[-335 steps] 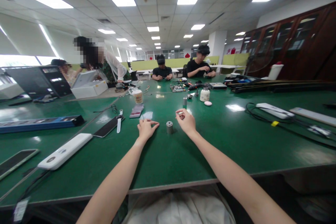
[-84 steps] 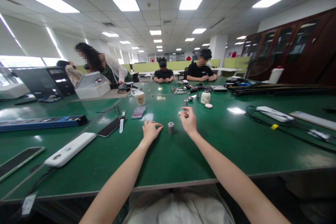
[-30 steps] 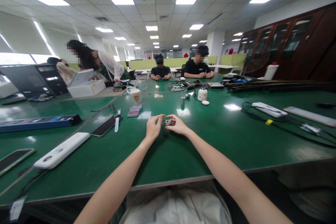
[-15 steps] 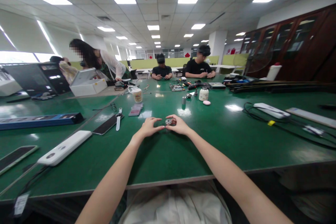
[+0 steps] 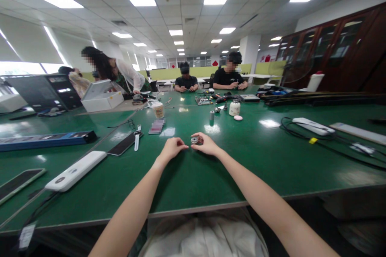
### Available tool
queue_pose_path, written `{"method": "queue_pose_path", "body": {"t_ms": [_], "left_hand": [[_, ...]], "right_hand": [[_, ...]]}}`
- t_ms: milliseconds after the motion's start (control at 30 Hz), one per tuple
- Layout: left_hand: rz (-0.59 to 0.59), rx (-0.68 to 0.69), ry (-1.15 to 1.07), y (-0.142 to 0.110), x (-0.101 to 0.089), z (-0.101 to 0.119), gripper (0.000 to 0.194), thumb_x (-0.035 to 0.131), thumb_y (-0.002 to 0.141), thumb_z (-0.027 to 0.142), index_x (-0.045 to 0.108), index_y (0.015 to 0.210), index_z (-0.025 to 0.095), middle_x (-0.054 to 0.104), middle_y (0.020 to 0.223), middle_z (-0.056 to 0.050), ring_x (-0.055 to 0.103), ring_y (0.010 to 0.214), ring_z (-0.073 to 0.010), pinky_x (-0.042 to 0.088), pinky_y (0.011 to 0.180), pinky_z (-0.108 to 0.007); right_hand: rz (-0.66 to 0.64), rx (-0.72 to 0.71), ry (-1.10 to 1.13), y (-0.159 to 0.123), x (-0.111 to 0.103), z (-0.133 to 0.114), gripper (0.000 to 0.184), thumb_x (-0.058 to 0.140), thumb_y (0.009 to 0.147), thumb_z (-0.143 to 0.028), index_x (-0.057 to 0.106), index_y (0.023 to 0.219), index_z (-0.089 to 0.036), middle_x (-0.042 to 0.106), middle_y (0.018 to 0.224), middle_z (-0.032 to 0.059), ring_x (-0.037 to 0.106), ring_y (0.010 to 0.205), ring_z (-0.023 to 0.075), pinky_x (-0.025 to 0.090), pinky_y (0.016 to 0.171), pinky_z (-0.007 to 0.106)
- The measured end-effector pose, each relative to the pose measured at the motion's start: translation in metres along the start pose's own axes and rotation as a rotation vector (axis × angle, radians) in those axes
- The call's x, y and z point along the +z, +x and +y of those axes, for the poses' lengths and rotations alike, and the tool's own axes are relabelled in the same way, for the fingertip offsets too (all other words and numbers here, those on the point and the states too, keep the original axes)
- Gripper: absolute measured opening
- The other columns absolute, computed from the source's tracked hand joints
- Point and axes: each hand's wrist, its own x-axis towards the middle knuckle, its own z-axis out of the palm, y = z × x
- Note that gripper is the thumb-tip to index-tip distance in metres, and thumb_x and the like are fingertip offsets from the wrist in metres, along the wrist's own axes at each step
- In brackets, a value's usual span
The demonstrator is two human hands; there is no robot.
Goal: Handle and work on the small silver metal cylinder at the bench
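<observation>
In front of me, my right hand (image 5: 206, 145) grips a small round metal part (image 5: 194, 140) with a ring-like top between thumb and fingers, just above the green table (image 5: 193, 184). My left hand (image 5: 173, 148) is just to the left of it, thumb and fingertips drawn together in a pinch. Whatever is between those fingertips, if anything, is too small to make out. A narrow gap separates the left fingertips from the metal part. Beyond my hands stands a small metal cylinder (image 5: 211, 115), with a dark metal piece (image 5: 217, 110) close by.
A white jar (image 5: 234, 108) and its pink lid (image 5: 238, 118) stand farther back, a paper cup (image 5: 158, 110) left of them. To the left lie a watch (image 5: 136, 140), a dark phone (image 5: 122, 144) and a white power bank (image 5: 76, 170). Cables (image 5: 301, 138) run at right. Co-workers sit opposite.
My left hand's fingers have come together from a spread pose, and the hand has drawn slightly left, away from the part. The right hand keeps its grip nearly in place.
</observation>
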Motion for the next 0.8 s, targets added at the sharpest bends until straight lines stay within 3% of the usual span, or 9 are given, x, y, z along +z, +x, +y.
{"method": "queue_pose_path", "body": {"t_ms": [100,167,267,400,533,800], "left_hand": [[0.253,-0.02,-0.31,0.003,0.019,0.012,0.033,0.066,0.072,0.047,0.073,0.076,0.015,0.072,0.073,-0.007,0.064,0.067,-0.0185,0.046,0.065,-0.027],[0.298,-0.033,-0.524,0.005,0.034,0.019,0.036,0.066,0.072,0.049,0.073,0.08,0.014,0.073,0.078,-0.008,0.066,0.072,-0.0188,0.049,0.068,-0.027],[0.311,-0.08,-0.707,0.006,0.049,0.025,0.04,0.071,0.066,0.051,0.073,0.08,0.013,0.074,0.079,-0.009,0.067,0.074,-0.0194,0.051,0.071,-0.028],[0.327,-0.147,-0.798,0.007,0.054,0.025,0.045,0.075,0.06,0.054,0.074,0.078,0.014,0.074,0.075,-0.008,0.067,0.072,-0.0196,0.051,0.067,-0.028],[0.291,-0.153,-0.814,0.009,0.053,0.024,0.047,0.076,0.058,0.055,0.074,0.08,0.014,0.074,0.076,-0.008,0.067,0.071,-0.0195,0.051,0.066,-0.027],[0.167,-0.129,-0.709,0.009,0.053,0.022,0.047,0.068,0.069,0.056,0.074,0.088,0.013,0.075,0.086,-0.009,0.068,0.081,-0.0205,0.051,0.073,-0.028]], "right_hand": [[0.007,-0.005,-0.005,0.001,0.001,0.003,0.043,0.073,0.067,-0.017,0.056,0.107,-0.017,0.068,0.09,0.0043,0.066,0.081,0.0153,0.053,0.08,0.032],[0.006,-0.004,-0.013,0.002,0.002,0.005,0.043,0.073,0.067,-0.018,0.055,0.106,-0.016,0.068,0.089,0.0039,0.066,0.08,0.0156,0.053,0.078,0.032],[-0.008,-0.016,-0.041,0.002,0.002,0.006,0.04,0.073,0.067,-0.019,0.056,0.103,-0.016,0.068,0.089,0.0037,0.065,0.079,0.0156,0.053,0.076,0.031],[-0.01,-0.032,-0.068,0.001,0.002,0.005,0.036,0.071,0.068,-0.018,0.057,0.101,-0.017,0.068,0.091,0.0038,0.065,0.08,0.0151,0.052,0.078,0.031],[-0.005,-0.029,-0.077,0.001,0.002,0.005,0.033,0.071,0.068,-0.019,0.057,0.098,-0.017,0.068,0.09,0.0035,0.065,0.078,0.015,0.052,0.077,0.031],[0.014,-0.053,-0.165,0.001,0.0,0.006,0.033,0.071,0.068,-0.023,0.058,0.098,-0.018,0.069,0.088,0.0031,0.066,0.076,0.0157,0.053,0.072,0.029]]}}
